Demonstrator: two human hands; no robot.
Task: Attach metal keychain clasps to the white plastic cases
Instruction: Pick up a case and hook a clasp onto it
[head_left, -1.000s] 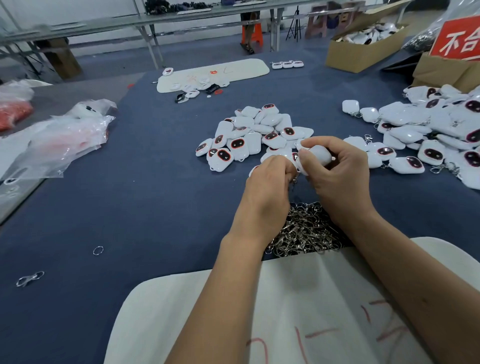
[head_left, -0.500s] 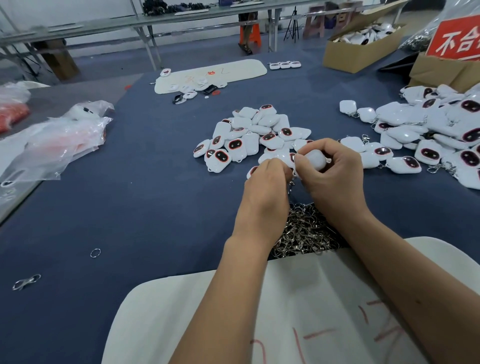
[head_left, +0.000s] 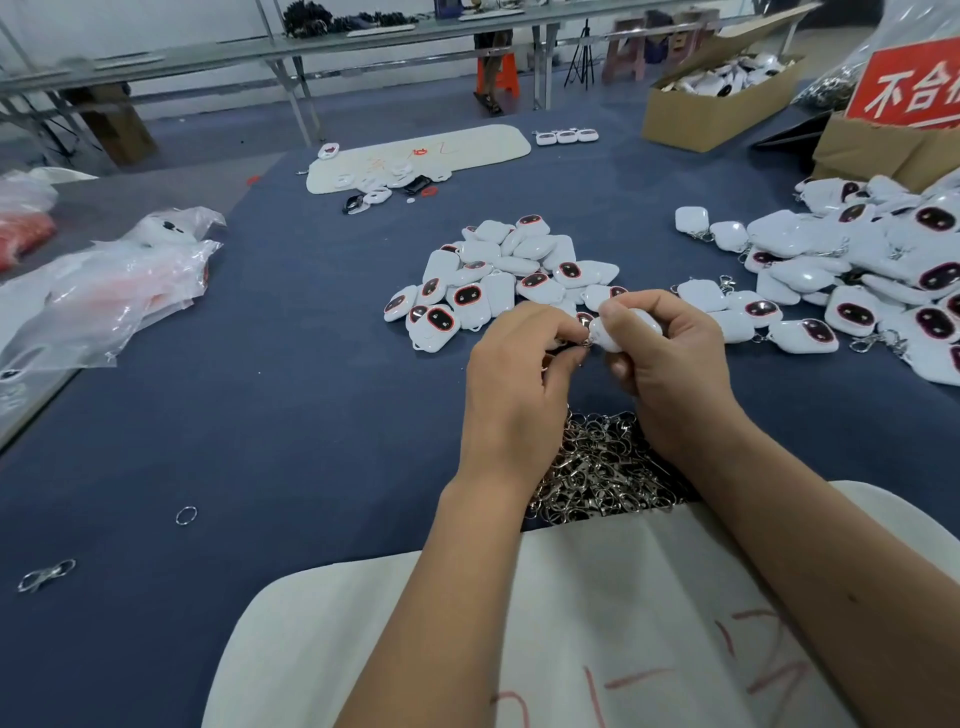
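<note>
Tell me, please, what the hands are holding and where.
The right hand grips a white plastic case round its body; the left hand pinches a metal clasp at the case's corner.

One white plastic case (head_left: 631, 328), rounded and glossy, sits curled inside the fingers of the right hand (head_left: 670, 364), raised above the blue surface (head_left: 291, 415). A small metal clasp (head_left: 587, 341) meets its left corner, pinched by the left hand (head_left: 519, 374). Beneath both hands lies a tangled heap of silver clasps (head_left: 597, 473). Behind them rests a pile of bare white cases (head_left: 498, 280), many showing dark oval windows ringed in red. To the right spreads a larger pile of cases with clasps attached (head_left: 857, 270).
</note>
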